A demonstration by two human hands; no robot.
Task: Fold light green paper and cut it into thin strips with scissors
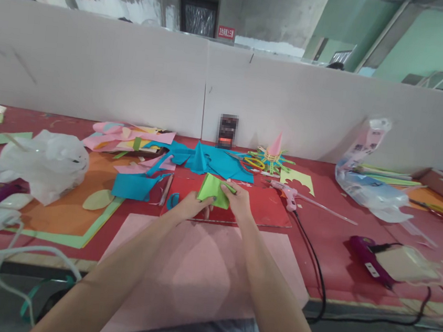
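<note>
We hold a piece of lime-green paper (pixel 218 192) above a red sheet (pixel 262 207) on the bench (pixel 332 246), the fingers of our left hand (pixel 192 205) at its left edge and those of our right hand (pixel 238 199) at its right. Just behind lie blue paper (pixel 225 162) and yellow-handled scissors (pixel 254 163), near a pink paper cone (pixel 275 147). To the right rests a pink glue gun (pixel 290 198), and well to the left a white plastic bag (pixel 53 164).
</note>
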